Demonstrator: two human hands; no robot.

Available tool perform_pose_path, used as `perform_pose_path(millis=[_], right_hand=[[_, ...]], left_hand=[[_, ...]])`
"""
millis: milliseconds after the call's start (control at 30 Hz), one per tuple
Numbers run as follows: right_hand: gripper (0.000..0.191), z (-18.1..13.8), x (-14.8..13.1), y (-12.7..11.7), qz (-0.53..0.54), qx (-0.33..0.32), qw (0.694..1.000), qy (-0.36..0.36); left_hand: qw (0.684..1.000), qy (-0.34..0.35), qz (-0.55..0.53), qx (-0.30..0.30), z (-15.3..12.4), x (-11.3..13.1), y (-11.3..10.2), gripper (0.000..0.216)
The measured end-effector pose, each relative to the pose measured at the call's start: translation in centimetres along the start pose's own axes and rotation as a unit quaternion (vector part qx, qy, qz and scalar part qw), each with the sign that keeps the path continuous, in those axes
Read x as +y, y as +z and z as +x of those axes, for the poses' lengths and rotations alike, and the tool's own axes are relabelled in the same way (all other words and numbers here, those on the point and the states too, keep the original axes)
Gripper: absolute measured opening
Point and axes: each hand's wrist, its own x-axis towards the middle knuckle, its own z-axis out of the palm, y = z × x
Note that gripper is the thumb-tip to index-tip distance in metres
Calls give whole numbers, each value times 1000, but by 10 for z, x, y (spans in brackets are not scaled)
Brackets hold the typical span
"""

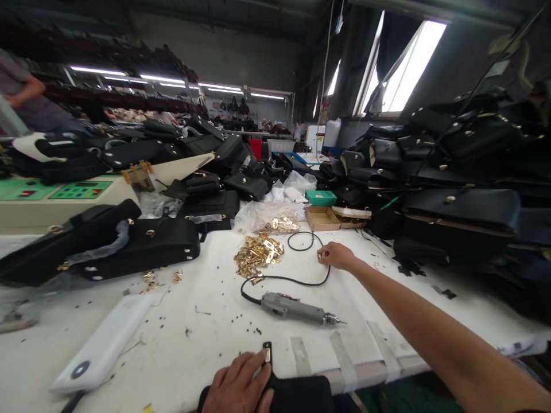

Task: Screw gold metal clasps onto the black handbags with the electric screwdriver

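My left hand is closed on a black leather piece at the near table edge. A narrow black tab with a small gold metal plate sticks up at its fingertips. Stretched out over the table, my right hand has its fingertips pinched together beside the black cord; what sits in the pinch is too small to make out. Between the hands lies a grey electric screwdriver, its bit pointing right. A heap of gold metal fittings is left of my right hand.
Black bags lie at left, and more bags are piled at right. A white oblong device rests front left. Behind the fittings are clear plastic, a cardboard tray and a green box. A person stands far left.
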Motion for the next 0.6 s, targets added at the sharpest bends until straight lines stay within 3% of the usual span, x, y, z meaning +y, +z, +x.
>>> perform_pose_path(millis=[133,300,500,600], right_hand=[[26,-1,0,-2,-64,-10,997,-30],[35,-6,-4,-1,-164,-17,982,-96],[23,2,-13,0,-235,-31,960,-148],[27,2,-13,0,-237,-8,962,-135]], left_hand=[[994,-78,-67,-30,10,17,-21,32],[962,-196,-160,-99,20,40,-43,29],[950,-226,-169,-132,23,47,-50,21],[951,-227,-165,-133,23,48,-50,22]])
